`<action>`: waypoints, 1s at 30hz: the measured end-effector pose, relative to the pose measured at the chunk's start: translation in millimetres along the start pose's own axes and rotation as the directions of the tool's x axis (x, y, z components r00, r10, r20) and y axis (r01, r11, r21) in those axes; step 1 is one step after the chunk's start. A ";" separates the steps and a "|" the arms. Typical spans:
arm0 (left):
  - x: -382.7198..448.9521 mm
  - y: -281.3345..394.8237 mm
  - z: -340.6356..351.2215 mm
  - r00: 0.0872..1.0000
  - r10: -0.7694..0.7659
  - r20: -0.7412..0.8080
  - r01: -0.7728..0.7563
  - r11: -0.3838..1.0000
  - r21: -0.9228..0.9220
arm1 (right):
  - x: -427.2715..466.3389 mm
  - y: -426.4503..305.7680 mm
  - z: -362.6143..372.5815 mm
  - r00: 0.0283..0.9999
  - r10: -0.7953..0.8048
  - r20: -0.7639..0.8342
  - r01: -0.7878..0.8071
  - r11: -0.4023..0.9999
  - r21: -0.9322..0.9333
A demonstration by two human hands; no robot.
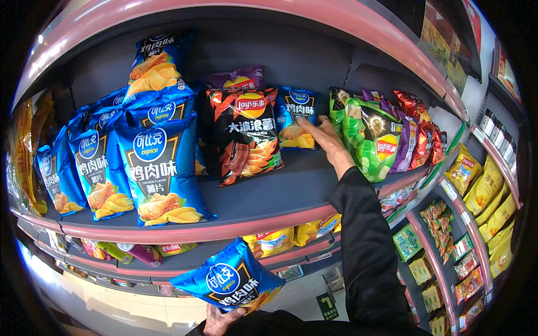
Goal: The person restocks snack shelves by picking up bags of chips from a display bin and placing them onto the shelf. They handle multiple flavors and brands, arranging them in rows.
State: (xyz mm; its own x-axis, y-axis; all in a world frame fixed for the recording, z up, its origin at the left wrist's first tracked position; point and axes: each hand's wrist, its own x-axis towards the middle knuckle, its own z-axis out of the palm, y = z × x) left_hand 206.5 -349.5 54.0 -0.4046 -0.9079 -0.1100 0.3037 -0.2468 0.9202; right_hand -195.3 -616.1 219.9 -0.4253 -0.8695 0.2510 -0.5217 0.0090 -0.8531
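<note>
My left hand (222,320) grips a blue Copico bag of potato chips (231,279) by its lower edge, in front of the shelves at the bottom of the view. The bag is tilted, its printed front facing up. On the shelf, my right hand (330,138) is at the right side of another blue Copico bag (296,119), thumb across its front; its other fingers are partly hidden. Just left of that bag stands a black and red Lay's bag (248,138). A green Lay's bag (374,138) is close to my right wrist.
Several blue Copico bags (157,176) stand in rows at the left, one lying on top (157,67). A purple bag (235,77) is behind the Lay's bag. The pink shelf edge (189,233) runs below. Side shelves (452,227) with packets curve along the right.
</note>
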 end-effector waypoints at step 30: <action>3.8 -12.3 -15.8 0.996 -0.051 0.080 0.048 0.998 0.042 | -105.6 -26.2 -16.3 0.819 -0.344 -0.459 0.336 0.936 -0.103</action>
State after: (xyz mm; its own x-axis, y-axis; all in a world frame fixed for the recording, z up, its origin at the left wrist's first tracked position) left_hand 214.9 -355.3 36.3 -0.4872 -0.8641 -0.1262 0.2473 -0.2751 0.9291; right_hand -148.8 -516.4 223.2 -0.5086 -0.4883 0.7092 -0.7075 -0.2324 -0.6674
